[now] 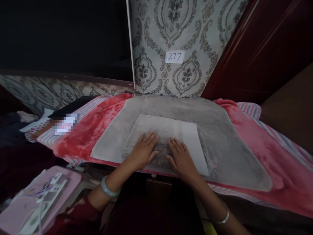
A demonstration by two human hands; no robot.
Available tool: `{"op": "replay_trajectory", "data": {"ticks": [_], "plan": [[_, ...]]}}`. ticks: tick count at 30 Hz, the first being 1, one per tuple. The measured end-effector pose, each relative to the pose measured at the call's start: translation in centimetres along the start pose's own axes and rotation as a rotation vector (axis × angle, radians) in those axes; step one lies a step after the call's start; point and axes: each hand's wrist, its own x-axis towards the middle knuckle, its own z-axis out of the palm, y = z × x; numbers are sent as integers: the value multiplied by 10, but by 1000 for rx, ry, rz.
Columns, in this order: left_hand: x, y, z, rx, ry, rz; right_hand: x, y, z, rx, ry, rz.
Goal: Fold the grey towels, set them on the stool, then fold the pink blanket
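A pale grey-white rectangular piece (168,127), which looks like thin cloth or board, lies flat on a larger grey plush mat (234,160). Its near part looks darker and fuzzier than its right strip. My left hand (144,149) rests palm down on the left part of this piece, fingers stretched out. To its right, my right hand (181,158) also lies flat on the piece with the fingers extended. A gap separates the two hands, and neither grips anything. What is under the palms is hidden.
A red plush blanket (80,133) with striped edges covers the surface beneath the mat. Behind stand a large dark screen (66,39) and a patterned wall with a "277" label (175,56). At lower left, a white power strip (46,202) with cables lies on a pink stool (70,176).
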Motion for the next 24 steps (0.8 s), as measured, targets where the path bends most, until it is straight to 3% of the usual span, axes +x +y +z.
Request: {"op": "replay_trajectory", "data": {"ticks": [4,7,12,19,22,24], "plan": [[14,28,22,-15,-24,29,-15,5,8,-47,-2,51],[14,35,34,15,-22,10,-21,3,12,-69,-12,70],[6,17,36,38,1,-4,-22,-1,11,-59,4,83],[-15,-28,20,99,2,-232,-22,-1,15,11,27,97],[-15,-26,13,125,15,-349,-23,8,12,151,88,117],[-9,-14,12,118,31,-338,-23,17,8,258,182,157]]}}
